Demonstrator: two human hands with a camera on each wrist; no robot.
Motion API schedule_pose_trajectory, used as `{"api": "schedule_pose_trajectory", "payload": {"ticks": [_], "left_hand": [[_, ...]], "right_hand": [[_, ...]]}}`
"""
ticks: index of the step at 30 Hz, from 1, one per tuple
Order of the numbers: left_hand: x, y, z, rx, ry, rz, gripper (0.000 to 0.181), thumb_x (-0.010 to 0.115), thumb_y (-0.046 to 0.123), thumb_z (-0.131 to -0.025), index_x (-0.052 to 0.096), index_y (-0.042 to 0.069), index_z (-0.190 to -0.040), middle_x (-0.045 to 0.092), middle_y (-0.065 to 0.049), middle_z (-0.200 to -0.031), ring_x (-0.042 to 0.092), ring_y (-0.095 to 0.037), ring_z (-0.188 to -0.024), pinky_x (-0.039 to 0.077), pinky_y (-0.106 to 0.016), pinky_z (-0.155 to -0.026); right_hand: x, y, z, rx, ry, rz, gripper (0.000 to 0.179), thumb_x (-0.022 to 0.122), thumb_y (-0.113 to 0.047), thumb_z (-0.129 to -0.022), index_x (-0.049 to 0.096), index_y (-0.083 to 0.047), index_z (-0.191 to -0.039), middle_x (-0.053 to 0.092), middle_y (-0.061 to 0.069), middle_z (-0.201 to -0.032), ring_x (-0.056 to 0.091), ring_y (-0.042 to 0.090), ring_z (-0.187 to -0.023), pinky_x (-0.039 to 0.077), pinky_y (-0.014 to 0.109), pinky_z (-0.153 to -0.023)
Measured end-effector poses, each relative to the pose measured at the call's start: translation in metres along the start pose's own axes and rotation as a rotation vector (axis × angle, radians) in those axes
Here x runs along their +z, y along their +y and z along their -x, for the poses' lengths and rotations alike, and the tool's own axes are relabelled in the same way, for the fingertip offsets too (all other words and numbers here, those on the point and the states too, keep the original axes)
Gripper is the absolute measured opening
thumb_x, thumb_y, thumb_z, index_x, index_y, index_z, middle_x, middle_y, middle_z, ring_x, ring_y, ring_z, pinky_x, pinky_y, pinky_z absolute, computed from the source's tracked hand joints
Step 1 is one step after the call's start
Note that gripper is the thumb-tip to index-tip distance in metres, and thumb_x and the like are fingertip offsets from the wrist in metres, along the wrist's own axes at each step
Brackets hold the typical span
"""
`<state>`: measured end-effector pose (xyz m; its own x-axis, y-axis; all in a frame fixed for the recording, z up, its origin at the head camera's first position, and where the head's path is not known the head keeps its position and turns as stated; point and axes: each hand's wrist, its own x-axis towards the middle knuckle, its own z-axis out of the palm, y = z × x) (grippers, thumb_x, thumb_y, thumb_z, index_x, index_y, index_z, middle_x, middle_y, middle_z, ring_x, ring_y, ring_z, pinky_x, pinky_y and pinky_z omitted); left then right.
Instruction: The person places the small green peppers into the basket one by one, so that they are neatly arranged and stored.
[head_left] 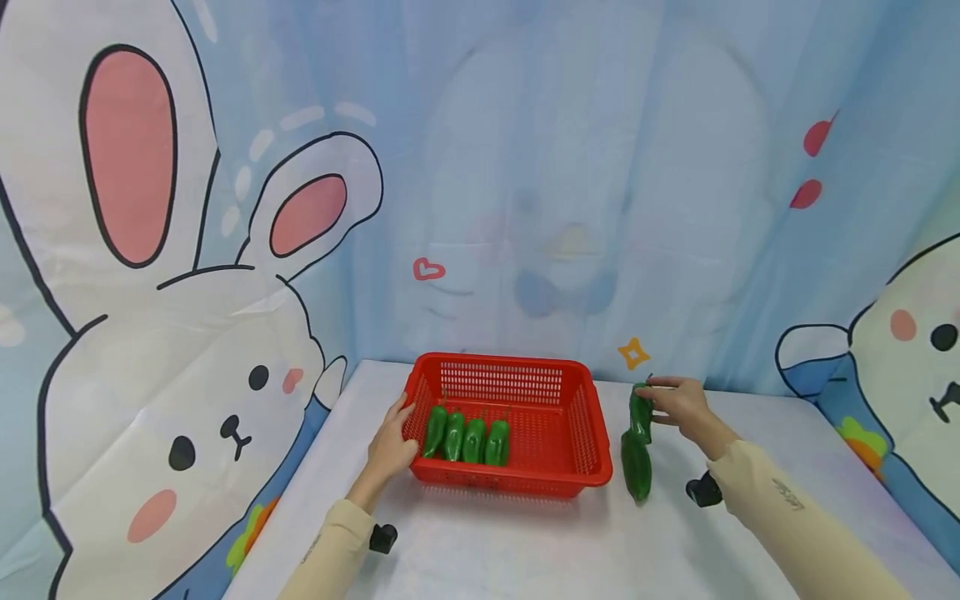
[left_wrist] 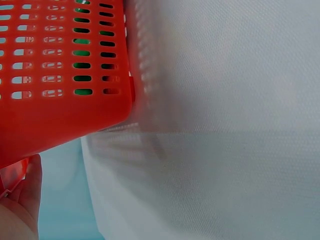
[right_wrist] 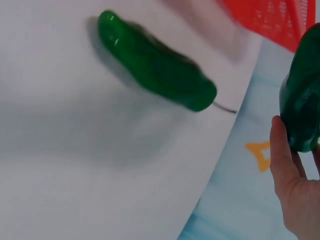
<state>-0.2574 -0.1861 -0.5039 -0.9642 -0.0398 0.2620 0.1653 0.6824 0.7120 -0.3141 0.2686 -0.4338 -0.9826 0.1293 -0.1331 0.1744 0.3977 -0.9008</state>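
A red plastic basket (head_left: 491, 477) with slotted walls stands on the table, and my left hand (head_left: 392, 442) grips its left rim. In the left wrist view the thumb side of that hand (left_wrist: 22, 205) shows at the rim. Several green peppers (head_left: 473, 442) lie in a row in the basket's front left part. To the right of the basket, my right hand (head_left: 678, 403) pinches a green pepper (head_left: 641, 418) near its stem end, off the table in the right wrist view. Another green pepper (right_wrist: 155, 62) lies on the table just below it, its thin stem pointing away.
The white tabletop (head_left: 540, 550) extends in front of the basket and to both sides. A blue curtain (head_left: 495, 167) printed with cartoon rabbits hangs right behind the table's back edge. Small black devices (head_left: 703, 490) sit at both wrists.
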Motion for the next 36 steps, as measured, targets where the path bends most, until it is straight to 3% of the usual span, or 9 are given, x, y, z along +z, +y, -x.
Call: {"api": "schedule_pose_trajectory", "payload": {"ticks": [5,12,18,21,28,36], "left_hand": [[0.000,-0.001,-0.001,0.000,0.002,0.003,0.072,0.053,-0.002,-0.072,0.047,-0.003,-0.143,0.031,-0.011,-0.159,0.034,-0.035,-0.141,0.041,-0.061,-0.098],[0.000,0.001,0.000,0.004,0.009,0.000,0.070,0.054,-0.003,-0.072,0.048,-0.004,-0.142,0.032,-0.012,-0.158,0.035,-0.035,-0.141,0.040,-0.061,-0.099],[-0.001,0.000,0.000,0.009,0.008,0.008,0.071,0.054,-0.002,-0.072,0.048,-0.005,-0.142,0.032,-0.011,-0.158,0.035,-0.035,-0.141,0.040,-0.061,-0.100],[0.000,-0.001,0.000,0.020,0.008,0.012,0.071,0.054,-0.003,-0.071,0.048,-0.006,-0.141,0.032,-0.013,-0.158,0.036,-0.036,-0.140,0.041,-0.060,-0.098],[0.001,-0.003,-0.001,0.021,0.008,0.001,0.070,0.054,-0.002,-0.071,0.049,-0.006,-0.141,0.033,-0.014,-0.157,0.036,-0.037,-0.140,0.042,-0.062,-0.097],[0.000,-0.001,-0.001,0.010,-0.001,0.006,0.070,0.053,-0.002,-0.072,0.048,-0.005,-0.142,0.032,-0.013,-0.158,0.034,-0.035,-0.142,0.039,-0.062,-0.101]], "right_hand": [[0.020,-0.015,-0.002,-0.029,-0.035,-0.020,0.058,0.063,-0.019,-0.094,0.044,0.015,-0.138,0.062,0.027,-0.116,0.068,0.020,-0.086,0.053,0.050,-0.086],[0.051,-0.035,-0.001,-0.064,-0.085,-0.036,0.058,0.062,-0.018,-0.095,0.043,0.013,-0.140,0.051,0.034,-0.133,0.065,0.039,-0.108,0.054,0.049,-0.086],[0.077,-0.047,0.001,-0.074,-0.098,-0.069,0.053,0.063,-0.015,-0.094,0.047,0.012,-0.137,0.057,0.033,-0.126,0.070,0.023,-0.088,0.056,0.045,-0.081],[0.090,-0.050,0.003,-0.073,-0.114,-0.091,0.051,0.064,-0.013,-0.094,0.049,0.012,-0.135,0.056,0.032,-0.125,0.069,0.021,-0.088,0.057,0.043,-0.079],[0.123,-0.050,0.007,-0.108,-0.155,-0.127,0.045,0.063,-0.007,-0.094,0.052,0.014,-0.132,0.052,0.033,-0.128,0.064,0.039,-0.105,0.056,0.047,-0.082],[0.149,-0.044,0.007,-0.062,-0.132,-0.103,0.043,0.066,-0.008,-0.092,0.056,0.012,-0.128,0.059,0.029,-0.120,0.066,0.035,-0.101,0.055,0.050,-0.082]]}}
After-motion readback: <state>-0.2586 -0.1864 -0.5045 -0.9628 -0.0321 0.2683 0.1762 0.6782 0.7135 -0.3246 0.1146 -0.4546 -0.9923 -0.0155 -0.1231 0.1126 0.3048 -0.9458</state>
